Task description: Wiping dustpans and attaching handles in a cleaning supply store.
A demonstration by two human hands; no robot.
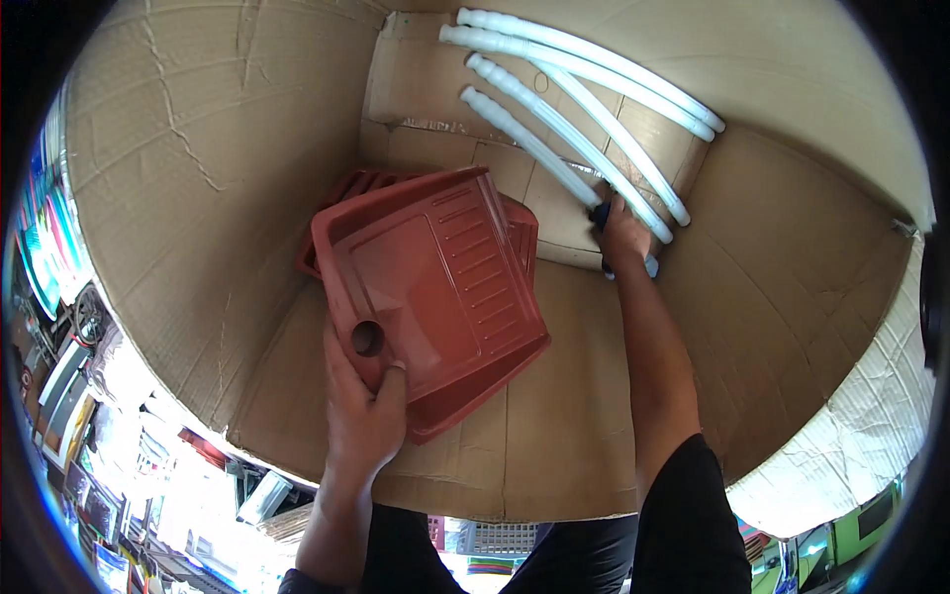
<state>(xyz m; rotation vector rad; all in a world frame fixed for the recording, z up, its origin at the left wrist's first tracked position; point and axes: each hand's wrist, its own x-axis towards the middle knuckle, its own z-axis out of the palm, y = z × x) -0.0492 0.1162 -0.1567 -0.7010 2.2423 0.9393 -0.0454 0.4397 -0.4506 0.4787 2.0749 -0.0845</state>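
Note:
My left hand (368, 421) grips the near corner of a red-brown plastic tray (416, 287), thumb on its inner face beside a round hole. The tray is tilted, with raised ribs along one side. Behind it, partly hidden, lies another red-brown piece with slots (522, 233). Deep inside the cardboard box, my right hand (625, 238) is closed around something dark (600, 214) at the lower end of a white tube (534, 148). Exactly what it grips is hidden. A small greyish piece (650, 265) shows by that hand.
The tall cardboard box (188, 218) surrounds both arms, its walls rising left and right. Several more white tubes (594, 64) lie across its far end. Outside, at the lower left, are cluttered goods (109, 485); a grey crate (500, 538) shows beneath the box's near edge.

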